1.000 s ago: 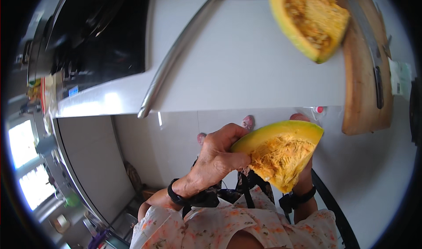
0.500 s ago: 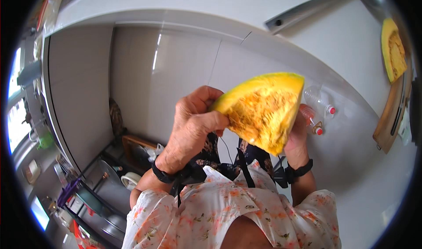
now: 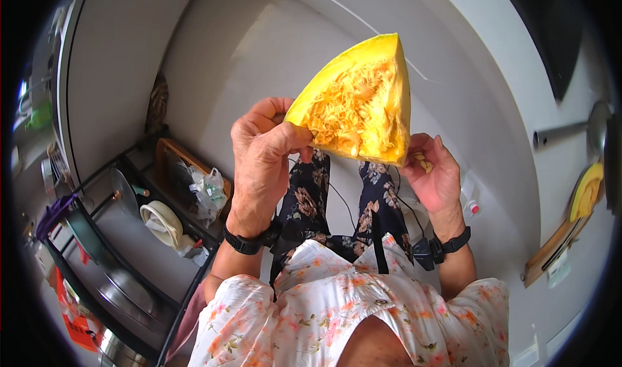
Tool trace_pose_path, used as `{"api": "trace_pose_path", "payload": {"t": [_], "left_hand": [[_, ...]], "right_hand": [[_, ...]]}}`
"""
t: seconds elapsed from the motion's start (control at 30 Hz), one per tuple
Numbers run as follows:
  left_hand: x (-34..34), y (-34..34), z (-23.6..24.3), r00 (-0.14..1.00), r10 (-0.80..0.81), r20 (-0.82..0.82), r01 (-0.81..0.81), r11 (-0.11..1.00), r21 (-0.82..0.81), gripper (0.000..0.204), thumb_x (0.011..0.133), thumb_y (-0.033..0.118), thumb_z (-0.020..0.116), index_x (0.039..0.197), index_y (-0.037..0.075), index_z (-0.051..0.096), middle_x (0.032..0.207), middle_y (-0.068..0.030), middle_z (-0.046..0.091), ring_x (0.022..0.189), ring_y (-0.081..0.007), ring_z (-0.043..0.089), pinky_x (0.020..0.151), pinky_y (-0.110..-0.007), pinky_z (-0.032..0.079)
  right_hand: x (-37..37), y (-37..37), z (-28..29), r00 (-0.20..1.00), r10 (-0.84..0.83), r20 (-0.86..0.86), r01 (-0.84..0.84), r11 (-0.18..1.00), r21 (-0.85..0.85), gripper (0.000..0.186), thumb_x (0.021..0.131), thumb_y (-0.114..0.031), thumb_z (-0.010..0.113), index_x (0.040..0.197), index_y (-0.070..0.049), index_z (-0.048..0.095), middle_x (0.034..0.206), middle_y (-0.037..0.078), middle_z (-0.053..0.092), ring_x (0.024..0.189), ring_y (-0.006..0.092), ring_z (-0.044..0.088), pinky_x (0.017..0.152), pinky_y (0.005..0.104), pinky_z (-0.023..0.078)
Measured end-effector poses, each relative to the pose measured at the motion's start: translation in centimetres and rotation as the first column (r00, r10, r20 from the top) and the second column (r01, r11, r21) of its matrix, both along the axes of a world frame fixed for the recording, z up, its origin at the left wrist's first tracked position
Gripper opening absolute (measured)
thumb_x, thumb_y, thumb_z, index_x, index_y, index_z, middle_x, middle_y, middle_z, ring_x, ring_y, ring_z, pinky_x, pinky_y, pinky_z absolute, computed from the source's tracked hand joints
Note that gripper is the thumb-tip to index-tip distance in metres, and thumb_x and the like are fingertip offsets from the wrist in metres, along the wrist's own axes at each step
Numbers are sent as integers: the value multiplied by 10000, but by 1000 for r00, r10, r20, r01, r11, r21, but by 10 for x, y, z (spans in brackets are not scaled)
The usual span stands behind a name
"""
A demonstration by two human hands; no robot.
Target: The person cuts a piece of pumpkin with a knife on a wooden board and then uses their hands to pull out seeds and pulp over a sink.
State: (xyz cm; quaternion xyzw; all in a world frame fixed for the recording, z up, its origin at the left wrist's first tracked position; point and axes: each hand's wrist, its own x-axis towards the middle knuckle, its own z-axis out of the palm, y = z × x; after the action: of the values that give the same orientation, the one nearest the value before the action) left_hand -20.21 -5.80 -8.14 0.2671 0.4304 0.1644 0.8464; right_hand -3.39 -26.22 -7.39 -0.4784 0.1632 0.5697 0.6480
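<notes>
A wedge of pumpkin (image 3: 356, 107) with yellow flesh, stringy pulp and seeds hangs in front of me. My left hand (image 3: 269, 140) pinches its left corner, thumb on the pulp side and fingers behind. Close by the wedge's lower right corner is my right hand (image 3: 434, 172), palm turned up and fingers curled, with several pale pumpkin seeds (image 3: 422, 162) in it. Whether its fingertips touch the wedge is hidden. Another pumpkin piece (image 3: 587, 189) lies at the far right, on or against a wooden cutting board (image 3: 541, 257).
Along the right counter are a pan handle (image 3: 560, 133) and a dark flat panel (image 3: 551, 30). Down past my right hand is a clear bottle with a red cap (image 3: 474, 207). At left, a black rack (image 3: 184, 224) holds pans, a white basket (image 3: 162, 223) and a plastic bag (image 3: 208, 192).
The wedge and my left hand appear higher and farther left. My right hand, mostly behind the wedge before, now shows at its lower right with seeds in it. The view has shifted left.
</notes>
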Motion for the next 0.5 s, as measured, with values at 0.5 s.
{"api": "trace_pose_path", "payload": {"t": [0.5], "left_hand": [[-12, -36, -24, 975, 185, -123, -173, 980, 100, 249, 647, -35, 575, 893, -75, 567, 733, -103, 616, 513, -135, 551, 457, -244, 471]], "right_hand": [[11, -31, -22, 994, 93, -51, -92, 995, 35, 445, 896, -411, 510, 965, 26, 563, 886, 151, 597, 743, 209, 559, 635, 287, 447]]}}
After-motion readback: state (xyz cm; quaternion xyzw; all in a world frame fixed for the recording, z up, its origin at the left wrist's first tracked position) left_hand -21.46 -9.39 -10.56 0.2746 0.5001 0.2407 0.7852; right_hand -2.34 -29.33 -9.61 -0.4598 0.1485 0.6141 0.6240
